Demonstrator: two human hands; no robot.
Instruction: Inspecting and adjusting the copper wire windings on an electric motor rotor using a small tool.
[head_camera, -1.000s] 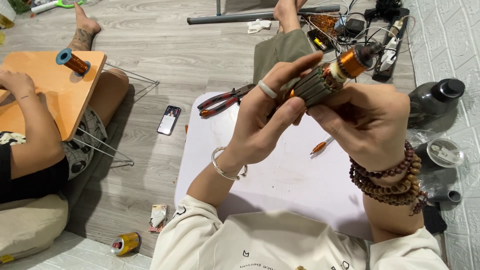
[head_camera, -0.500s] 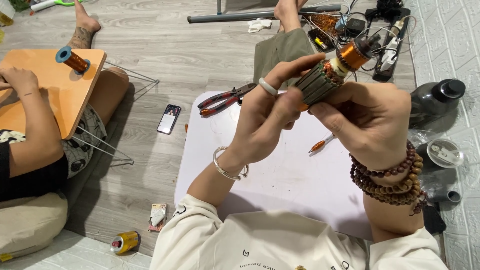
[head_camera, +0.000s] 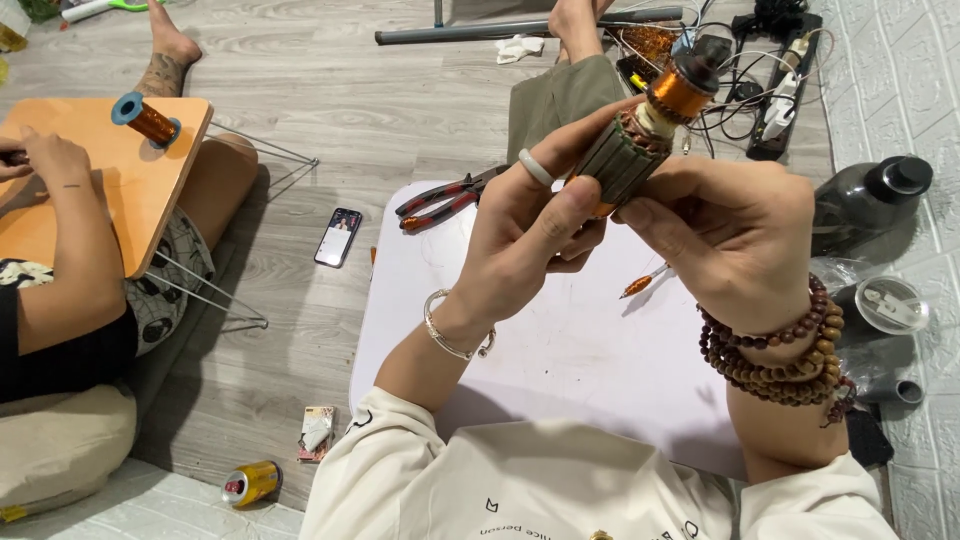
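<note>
A motor armature (head_camera: 640, 135) with a dark slotted core and a copper commutator end is held up above a white board (head_camera: 560, 350). My left hand (head_camera: 530, 235), with a pale ring and a silver bangle, grips the core from the left. From the right, my right hand (head_camera: 735, 240), with brown bead bracelets on the wrist, closes on the same core. The copper end points up and away from me, tilted to the right.
Red-handled pliers (head_camera: 445, 200) and a small orange-handled tool (head_camera: 640, 285) lie on the board. A phone (head_camera: 338, 236) and a can (head_camera: 250, 482) lie on the wooden floor. At left another person sits at an orange table (head_camera: 150, 190) with a copper wire spool (head_camera: 145, 117). Dark bottle (head_camera: 865, 205) at right.
Both hands have turned the armature slightly, so its copper end has tilted further up and to the right. The person at left has barely moved.
</note>
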